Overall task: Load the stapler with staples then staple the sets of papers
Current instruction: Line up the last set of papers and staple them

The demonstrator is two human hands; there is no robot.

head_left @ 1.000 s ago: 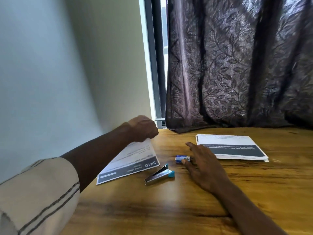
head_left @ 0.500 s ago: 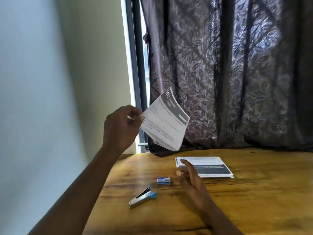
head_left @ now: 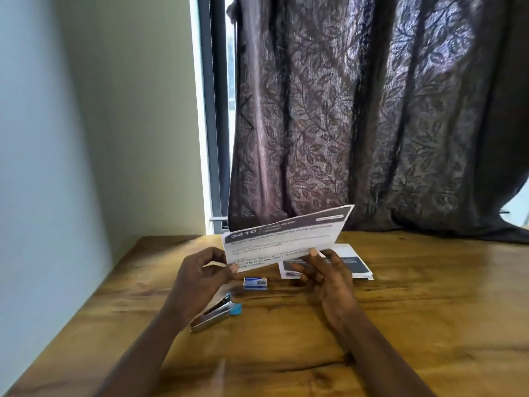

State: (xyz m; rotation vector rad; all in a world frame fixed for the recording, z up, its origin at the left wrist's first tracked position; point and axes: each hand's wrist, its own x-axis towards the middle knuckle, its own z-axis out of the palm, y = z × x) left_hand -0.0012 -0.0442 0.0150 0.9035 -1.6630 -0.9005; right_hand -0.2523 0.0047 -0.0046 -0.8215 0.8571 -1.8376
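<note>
Left hand (head_left: 200, 277) pinches the lower left corner of a printed paper set (head_left: 286, 239), raised above the wooden table (head_left: 429, 316). The stapler (head_left: 215, 314) lies at that hand's 5 o'clock and the staple box (head_left: 255, 283) at its 3 o'clock. Right hand (head_left: 329, 279) touches the set's lower edge, though its grip is unclear. More papers (head_left: 359, 266) lie at its 1 o'clock.

Held printed sheet (head_left: 286, 239), above the tabletop (head_left: 429, 310): white "3410" at the left end of its dark header band; other lines blurred, unreadable. Staple box (head_left: 255, 283) label and paper stack (head_left: 359, 266) print: illegible.
</note>
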